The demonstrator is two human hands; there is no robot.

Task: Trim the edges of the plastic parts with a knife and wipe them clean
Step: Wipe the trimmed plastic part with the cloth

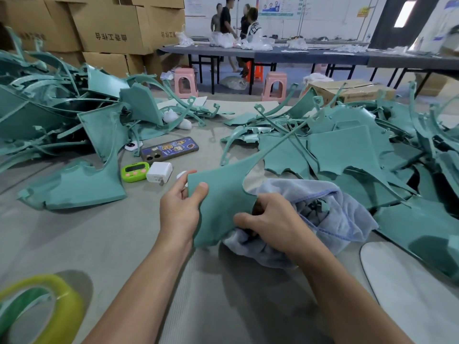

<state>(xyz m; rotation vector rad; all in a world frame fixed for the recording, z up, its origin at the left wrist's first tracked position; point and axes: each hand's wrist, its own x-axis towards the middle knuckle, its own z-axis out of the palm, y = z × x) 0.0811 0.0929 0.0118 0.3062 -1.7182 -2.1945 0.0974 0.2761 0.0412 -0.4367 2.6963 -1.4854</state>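
Head view: you've got a teal plastic part (218,194) held up over the grey mat (99,244), right in front of you. Your left hand (180,209) is clamped on its left edge, thumb on the front face and fingers tucked behind. Your right hand (270,219) pinches the lower right edge, thumb flat on the face and fingers curled down into the blue-grey cloth (330,209) bunched underneath. That cloth spills out to the right and touches the part. Loose teal parts are heaped on your left (49,115) and your right (360,150). Just beyond the left hand sit a white charger (159,172), a green timer (135,171) and a phone (170,149). A yellow-green tape roll (49,306) sits blurry at bottom left.
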